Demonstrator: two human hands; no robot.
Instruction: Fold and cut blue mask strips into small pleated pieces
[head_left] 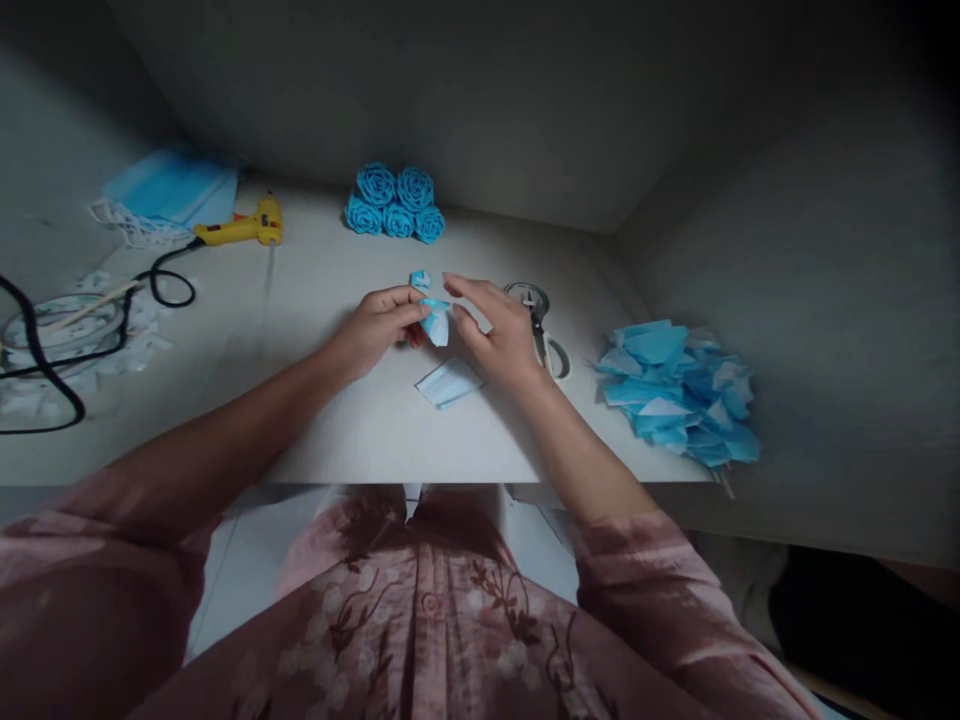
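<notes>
**Blue piece pinched over mid-table**

Left hand (pixel 375 325): thumb and forefinger pinch a small folded blue piece (pixel 436 322), held just above the table (pixel 337 430), near its middle.

Right hand (pixel 499 335): fingers spread, forefinger stretched out over the piece, thumb at the piece's right edge. Not closed on it.

Around the hands:
- Tiny blue scrap (pixel 420 279) on the table just beyond the fingertips.
- Flat pale-blue cutting (pixel 450 382) lying just below the hands, apart from both.
- Scissors (pixel 544 330) flat on the table, just beside the right hand, partly hidden by it.

Further out:
- Loose heap of blue cuttings (pixel 679 390) at the right edge of the table, unboxed.
- Five blue rosettes (pixel 395 203) bunched together, touching, at the back.
- Yellow glue gun (pixel 240 228) back left, nozzle pointing right; its black cord (pixel 45 370) loops off to the left.
- Masks (pixel 169 190) stacked behind the gun.

Container: one round dish (pixel 60 330) far left. A stick (pixel 90 305) rests across its rim and the cord crosses it. Contents too dim to tell. White scraps (pixel 142 340) lie around it on the table.
</notes>
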